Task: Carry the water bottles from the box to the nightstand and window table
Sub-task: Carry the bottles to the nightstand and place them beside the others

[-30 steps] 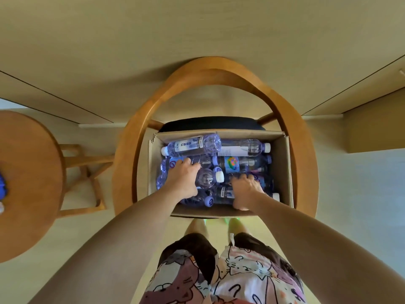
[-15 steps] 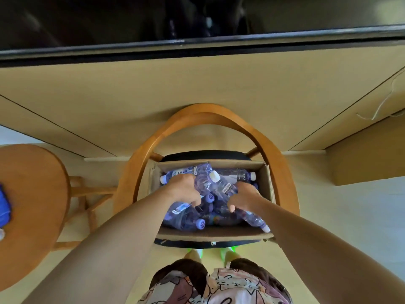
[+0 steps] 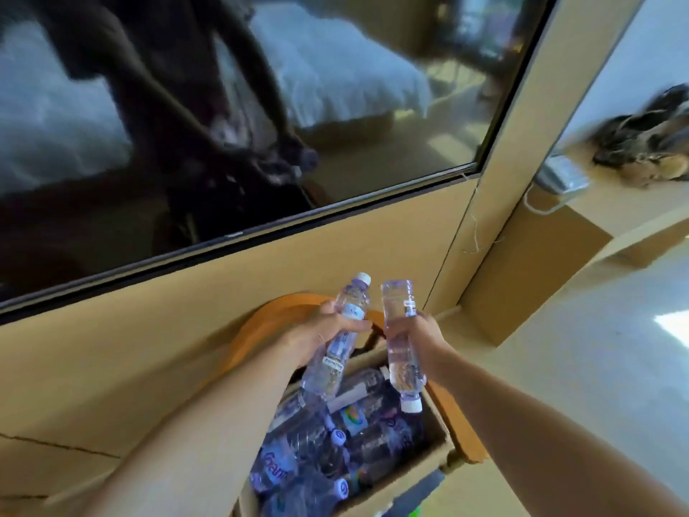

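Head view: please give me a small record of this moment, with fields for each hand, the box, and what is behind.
left hand: left hand holds a clear plastic water bottle with white cap up, grip round its middle
right hand: right hand holds a clear plastic water bottle with white cap down
bottles: both lifted above the box, apart from each other
box: brown cardboard box, still holding many bottles, lying down
behind: curved wooden chair back; dark reflective screen on the wall

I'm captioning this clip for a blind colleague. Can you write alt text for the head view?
A person's left hand and right hand each hold a water bottle, left and right, raised above a cardboard box full of more bottles, beneath a dark wall-mounted screen.
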Tool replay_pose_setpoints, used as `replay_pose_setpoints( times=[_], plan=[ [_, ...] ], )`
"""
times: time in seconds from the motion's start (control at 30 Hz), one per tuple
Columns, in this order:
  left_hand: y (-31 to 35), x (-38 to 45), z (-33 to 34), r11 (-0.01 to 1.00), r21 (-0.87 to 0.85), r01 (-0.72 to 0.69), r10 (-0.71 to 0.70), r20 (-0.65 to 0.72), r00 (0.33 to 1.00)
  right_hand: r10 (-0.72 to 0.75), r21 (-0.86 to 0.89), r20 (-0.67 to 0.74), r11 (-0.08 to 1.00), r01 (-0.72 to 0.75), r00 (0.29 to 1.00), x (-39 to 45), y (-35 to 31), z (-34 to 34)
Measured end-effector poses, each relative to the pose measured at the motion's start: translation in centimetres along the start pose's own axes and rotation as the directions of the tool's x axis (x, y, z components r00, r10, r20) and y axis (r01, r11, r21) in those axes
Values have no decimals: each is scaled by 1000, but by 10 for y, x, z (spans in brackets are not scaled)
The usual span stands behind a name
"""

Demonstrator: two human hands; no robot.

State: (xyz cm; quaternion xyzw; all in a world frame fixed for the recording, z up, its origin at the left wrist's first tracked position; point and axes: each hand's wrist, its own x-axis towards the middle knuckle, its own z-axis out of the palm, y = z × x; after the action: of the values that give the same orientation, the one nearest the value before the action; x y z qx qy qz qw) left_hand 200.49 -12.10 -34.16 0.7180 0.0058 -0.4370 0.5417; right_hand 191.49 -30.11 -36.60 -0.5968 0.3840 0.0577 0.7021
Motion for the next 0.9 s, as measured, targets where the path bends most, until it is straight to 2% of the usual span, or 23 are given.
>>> replay_pose_setpoints(
  times=[0.13,0.23,0.33,0.47,0.6,0.77,0.9],
  plan=[
    [46,-6,54,983,51,-178,169,140,976,-82,161,-214,980,118,973,-38,-12,-45],
    [73,-18,112,960,103,-262,227,267,937,-135,229,-342,948,221,930,-81,-17,-90],
    [95,-40,182,923,161,-349,266,389,882,-182,236,-480,915,326,858,-136,-15,-139],
    [106,-82,283,870,172,-463,299,561,772,-206,252,-628,859,446,750,-213,11,-210],
    [94,-143,382,828,153,-540,305,686,661,-179,231,-774,814,533,607,-301,55,-285],
    [46,-240,503,768,132,-626,234,853,466,-126,189,-889,773,606,439,-435,142,-363],
    [-9,-329,604,750,114,-652,163,923,349,-47,163,-948,777,607,315,-550,219,-407]
  ],
)
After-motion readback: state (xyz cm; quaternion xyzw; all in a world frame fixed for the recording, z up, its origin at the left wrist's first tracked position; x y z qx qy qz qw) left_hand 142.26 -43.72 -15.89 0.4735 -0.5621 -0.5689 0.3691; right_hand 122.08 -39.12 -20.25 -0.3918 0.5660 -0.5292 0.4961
